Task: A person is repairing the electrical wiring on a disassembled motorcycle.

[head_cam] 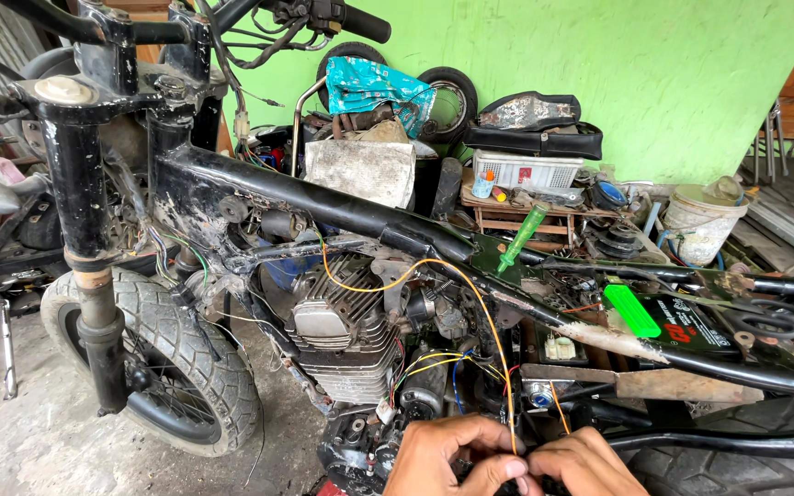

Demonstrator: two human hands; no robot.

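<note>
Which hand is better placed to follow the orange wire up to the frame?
Left, probably. The left hand pinches the orange wire where it comes down; the right hand sits beside it, lower right.

1. Concrete floor (pixel 29 432): grey, stained, dusty; bare patch at lower left.
2. Front tyre (pixel 172 358) of the stripped motorcycle stands on the floor, knobbly tread, upright.
3. Side stand (pixel 6 349), thin metal, touches the floor at far left, beside the tyre.
4. White bucket (pixel 702 220) sits on the floor by the green wall, right of the clutter.
5. Wooden crate (pixel 521 220) stands against the wall, left of the bucket; a white basket (pixel 526 171) rests on top of it.
6. Plank floor (pixel 783 207) begins at far right, raised above the concrete.
</note>
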